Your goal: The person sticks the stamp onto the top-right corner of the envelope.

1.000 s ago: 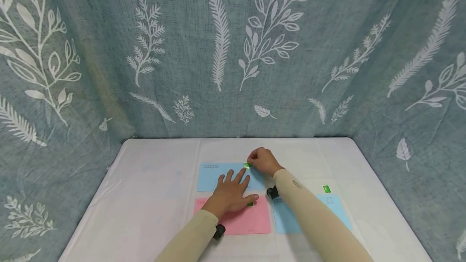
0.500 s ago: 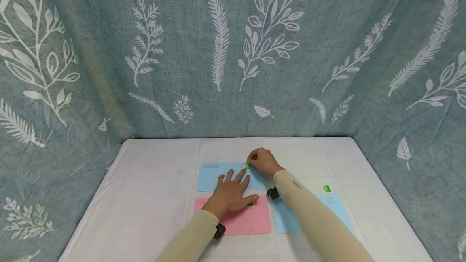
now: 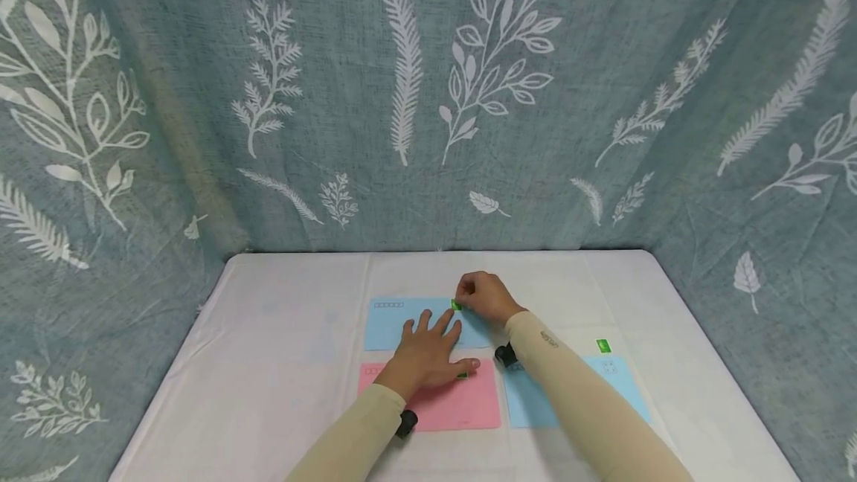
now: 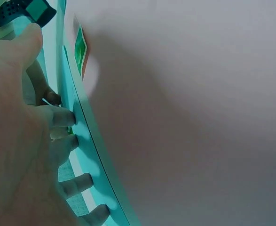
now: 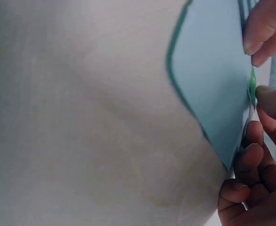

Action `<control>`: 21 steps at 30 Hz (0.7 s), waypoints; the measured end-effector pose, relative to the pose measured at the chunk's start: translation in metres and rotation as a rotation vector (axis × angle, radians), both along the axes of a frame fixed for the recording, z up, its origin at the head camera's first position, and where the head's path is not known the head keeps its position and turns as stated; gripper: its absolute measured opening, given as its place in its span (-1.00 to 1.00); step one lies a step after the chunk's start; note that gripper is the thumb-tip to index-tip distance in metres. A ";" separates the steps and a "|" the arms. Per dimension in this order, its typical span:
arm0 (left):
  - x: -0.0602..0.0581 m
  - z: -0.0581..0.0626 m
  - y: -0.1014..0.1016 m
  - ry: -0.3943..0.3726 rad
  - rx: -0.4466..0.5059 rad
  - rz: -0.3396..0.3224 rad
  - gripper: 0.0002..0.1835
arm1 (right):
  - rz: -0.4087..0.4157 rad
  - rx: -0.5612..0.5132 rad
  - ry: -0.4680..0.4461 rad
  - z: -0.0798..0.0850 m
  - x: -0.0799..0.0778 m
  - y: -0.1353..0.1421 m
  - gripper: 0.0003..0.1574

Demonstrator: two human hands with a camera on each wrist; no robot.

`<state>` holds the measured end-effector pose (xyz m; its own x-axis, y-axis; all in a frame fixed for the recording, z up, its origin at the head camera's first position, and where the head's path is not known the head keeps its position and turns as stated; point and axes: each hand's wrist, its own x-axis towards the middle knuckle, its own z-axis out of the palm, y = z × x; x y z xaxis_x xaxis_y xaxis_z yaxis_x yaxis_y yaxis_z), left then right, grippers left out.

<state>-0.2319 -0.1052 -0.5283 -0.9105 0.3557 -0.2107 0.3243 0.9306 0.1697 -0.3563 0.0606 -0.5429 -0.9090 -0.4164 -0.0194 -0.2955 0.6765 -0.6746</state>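
Observation:
My left hand (image 3: pixel 425 359) lies with fingers spread, its fingertips on the far blue envelope (image 3: pixel 388 329) and its palm and thumb over the pink envelope (image 3: pixel 462 411). In the left wrist view its fingers (image 4: pixel 69 186) reach straight onto the blue paper. At the blue envelope's top right corner, my right hand (image 3: pixel 485 300) pinches a small green stamp (image 3: pixel 457 305) between thumb and fingers. The right wrist view shows the thumb (image 5: pixel 272 101) against that green stamp (image 5: pixel 253 87), near the left fingertips. Another green stamp (image 3: pixel 463 375) on the pink envelope is partly hidden by my left thumb.
A second blue envelope (image 3: pixel 619 389) lies at the right, partly under my right forearm. Just beyond it, one loose green stamp (image 3: pixel 603 346) rests on the white tabletop (image 3: pixel 288 348). A patterned green-grey curtain (image 3: pixel 315 117) hangs behind the table.
My right fingers now cover more of the green stamp at the far blue envelope's corner. The left hand stays in place on the envelopes.

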 end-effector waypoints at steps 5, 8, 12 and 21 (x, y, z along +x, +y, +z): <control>0.001 -0.001 -0.001 0.008 0.007 -0.001 -0.03 | 0.013 0.037 0.012 0.000 0.001 -0.001 -0.79; 0.003 0.000 -0.001 0.009 0.018 -0.002 -0.03 | 0.015 0.033 0.016 -0.002 0.001 0.000 -0.79; 0.003 0.003 -0.002 0.008 0.023 -0.001 -0.03 | 0.016 0.027 0.015 -0.002 0.000 0.000 -0.79; 0.001 0.004 -0.002 -0.014 0.014 -0.007 -0.02 | 0.018 0.044 0.004 -0.001 0.000 0.000 -0.83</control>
<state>-0.2310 -0.1070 -0.5244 -0.9052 0.3648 -0.2181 0.3282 0.9260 0.1869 -0.3558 0.0606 -0.5434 -0.9014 -0.4316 -0.0339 -0.3109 0.6998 -0.6431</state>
